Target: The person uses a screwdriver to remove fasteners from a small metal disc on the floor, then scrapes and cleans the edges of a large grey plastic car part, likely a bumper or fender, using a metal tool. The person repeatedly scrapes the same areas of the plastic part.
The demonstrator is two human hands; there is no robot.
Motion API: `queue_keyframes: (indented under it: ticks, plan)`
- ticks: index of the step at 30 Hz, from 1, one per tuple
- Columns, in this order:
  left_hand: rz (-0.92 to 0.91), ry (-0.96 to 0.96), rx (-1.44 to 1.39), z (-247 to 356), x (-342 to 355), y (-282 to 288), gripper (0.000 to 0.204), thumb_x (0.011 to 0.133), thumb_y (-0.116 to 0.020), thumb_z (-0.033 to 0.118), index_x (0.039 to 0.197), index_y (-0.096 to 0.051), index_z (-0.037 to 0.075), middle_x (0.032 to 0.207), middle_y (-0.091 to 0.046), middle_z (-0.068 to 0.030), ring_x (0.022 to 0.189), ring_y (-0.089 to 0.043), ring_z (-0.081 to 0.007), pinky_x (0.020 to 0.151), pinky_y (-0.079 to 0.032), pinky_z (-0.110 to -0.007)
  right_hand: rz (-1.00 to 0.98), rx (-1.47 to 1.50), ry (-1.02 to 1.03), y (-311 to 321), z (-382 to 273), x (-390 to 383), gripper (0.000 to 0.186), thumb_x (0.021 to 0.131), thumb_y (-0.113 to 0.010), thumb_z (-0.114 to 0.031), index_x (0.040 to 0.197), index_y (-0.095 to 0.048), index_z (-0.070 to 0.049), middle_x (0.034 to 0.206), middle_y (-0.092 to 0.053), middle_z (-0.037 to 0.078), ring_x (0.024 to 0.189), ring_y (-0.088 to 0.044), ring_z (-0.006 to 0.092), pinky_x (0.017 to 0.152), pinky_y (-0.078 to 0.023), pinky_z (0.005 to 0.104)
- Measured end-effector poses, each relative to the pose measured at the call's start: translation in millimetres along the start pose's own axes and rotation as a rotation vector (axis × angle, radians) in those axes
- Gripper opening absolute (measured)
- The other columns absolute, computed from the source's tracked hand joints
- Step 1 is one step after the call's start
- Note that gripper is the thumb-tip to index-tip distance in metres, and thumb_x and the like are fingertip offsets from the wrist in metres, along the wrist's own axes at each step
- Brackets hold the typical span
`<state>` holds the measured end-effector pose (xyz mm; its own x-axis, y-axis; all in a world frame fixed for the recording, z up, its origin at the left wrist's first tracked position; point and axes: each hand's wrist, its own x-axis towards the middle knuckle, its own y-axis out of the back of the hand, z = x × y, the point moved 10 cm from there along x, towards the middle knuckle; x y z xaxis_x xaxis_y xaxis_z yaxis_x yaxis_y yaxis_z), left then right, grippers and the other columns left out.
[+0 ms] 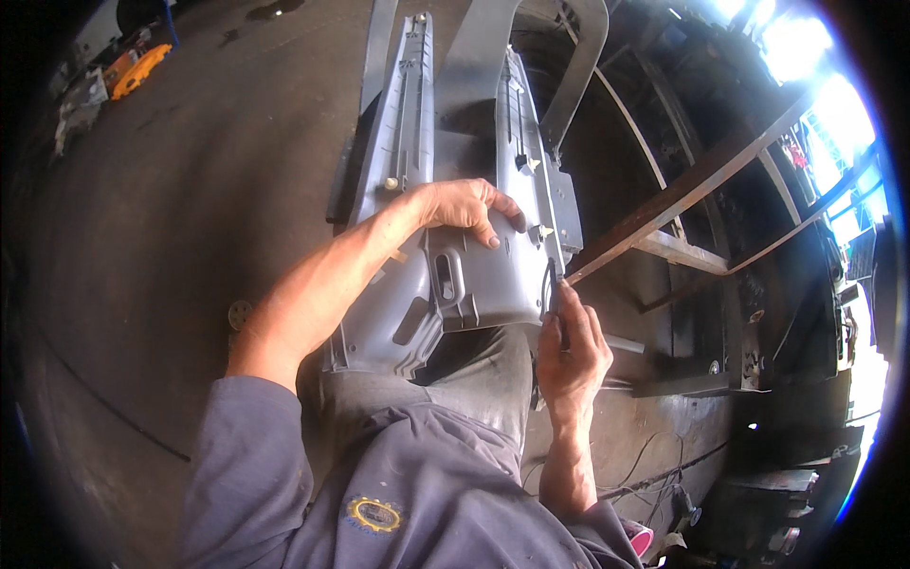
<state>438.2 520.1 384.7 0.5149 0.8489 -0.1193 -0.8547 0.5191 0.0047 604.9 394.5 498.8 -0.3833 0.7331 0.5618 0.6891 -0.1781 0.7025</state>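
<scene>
While the right hand (574,353) grips a tool (554,296), 1 panel (495,275) lies under the half-spread left hand (466,205).

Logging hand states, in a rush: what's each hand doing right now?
Left hand: open, resting on the right-hand grey panel.
Right hand: closed, holding a slim dark tool at that panel's right edge.

Left panel (381,327): moulded plastic, smooth, softly glossy
Right panel (485,270): similar plastic, smooth, with a dull sheen
Shirt (427,474): matt cloth, softly creased
Trousers (485,370): matt cloth, wrinkled and smudged
Beam (682,194): metal, rough, rust-stained
Floor (237,152): matt, stained, probably concrete, though too dim to be sure
</scene>
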Motion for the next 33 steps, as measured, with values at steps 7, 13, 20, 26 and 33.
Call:
queue_keyframes:
  ticks: [7, 13, 20, 26, 33]
  plan:
    - [0.015, -0.011, 0.007, 6, -5, -2, 0.055, 0.067, -0.073, -0.008, 0.12, -0.061, -0.002, 0.109, -0.067, -0.0099, 0.096, -0.064, -0.0148, 0.087, -0.051, -0.026, -0.006, -0.017, -0.13, -16, 16, -9, 0.043, 0.082, -0.061, -0.001, 0.124, -0.057, -0.006, 0.087, -0.058, 0.013, 0.069, -0.063, 0.0272, 0.062, -0.052, 0.037]
    - [0.05, -0.036, 0.02, 6, -6, 2, 0.056, 0.067, -0.073, -0.009, 0.121, -0.061, -0.002, 0.109, -0.068, -0.0095, 0.095, -0.064, -0.0137, 0.086, -0.051, -0.026, -0.051, -0.025, -0.082, -36, 15, -6, 0.04, 0.082, -0.061, -0.003, 0.121, -0.06, -0.008, 0.087, -0.058, 0.012, 0.071, -0.064, 0.0284, 0.062, -0.053, 0.0393]
    - [0.061, -0.061, 0.077, 5, -3, 2, 0.056, 0.066, -0.073, -0.01, 0.12, -0.063, 0.0, 0.112, -0.067, -0.0082, 0.096, -0.063, -0.0147, 0.086, -0.051, -0.026, -0.137, -0.071, -0.004, -63, 14, 9, 0.036, 0.081, -0.058, -0.004, 0.117, -0.063, -0.007, 0.09, -0.061, 0.014, 0.074, -0.065, 0.033, 0.064, -0.054, 0.0412]
    - [0.027, -0.071, 0.04, 4, -1, 1, 0.055, 0.066, -0.072, -0.01, 0.12, -0.063, 0.0, 0.114, -0.067, -0.009, 0.102, -0.061, -0.0161, 0.09, -0.049, -0.028, -0.14, -0.103, 0.006, -69, 14, 8, 0.038, 0.079, -0.059, -0.002, 0.116, -0.063, -0.006, 0.089, -0.061, 0.015, 0.072, -0.065, 0.0334, 0.062, -0.054, 0.0409]
    - [0.039, -0.091, 0.09, 4, -1, 1, 0.055, 0.066, -0.072, -0.008, 0.12, -0.062, 0.0, 0.116, -0.066, -0.0099, 0.108, -0.058, -0.0182, 0.096, -0.046, -0.03, -0.159, -0.117, 0.027, -72, 11, 14, 0.036, 0.078, -0.059, -0.002, 0.114, -0.064, -0.006, 0.087, -0.06, 0.015, 0.071, -0.064, 0.0338, 0.061, -0.054, 0.0416]
